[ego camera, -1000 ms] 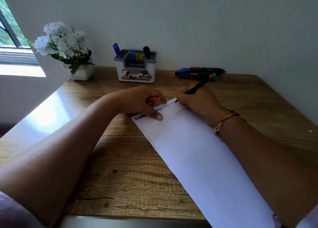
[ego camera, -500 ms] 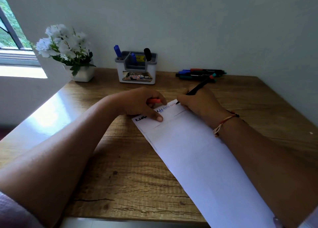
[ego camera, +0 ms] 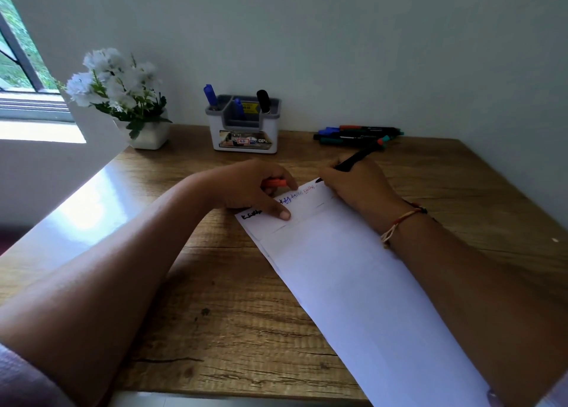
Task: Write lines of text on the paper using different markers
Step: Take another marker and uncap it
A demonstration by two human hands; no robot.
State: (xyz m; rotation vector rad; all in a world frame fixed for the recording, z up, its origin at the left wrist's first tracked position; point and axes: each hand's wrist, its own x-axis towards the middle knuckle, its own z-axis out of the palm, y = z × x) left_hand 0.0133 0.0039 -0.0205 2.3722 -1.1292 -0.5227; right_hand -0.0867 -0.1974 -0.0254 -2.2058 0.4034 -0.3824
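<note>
A long white paper (ego camera: 353, 277) lies slantwise on the wooden desk (ego camera: 233, 320). Its top edge carries a line of words in black, blue and red. My right hand (ego camera: 359, 188) grips a black marker (ego camera: 356, 159) with its tip on the paper's top right corner. My left hand (ego camera: 255, 188) presses the paper's top left with the thumb and holds a red marker cap (ego camera: 275, 182) in its curled fingers.
Several loose markers (ego camera: 358, 134) lie at the back right by the wall. A grey-and-white pen holder (ego camera: 244, 124) with blue and black markers stands at the back middle. A white flower pot (ego camera: 144, 130) sits at the back left near the window.
The right hand and its marker tip have crept slightly right along the top line, and a red word now shows there. The left hand has stayed put.
</note>
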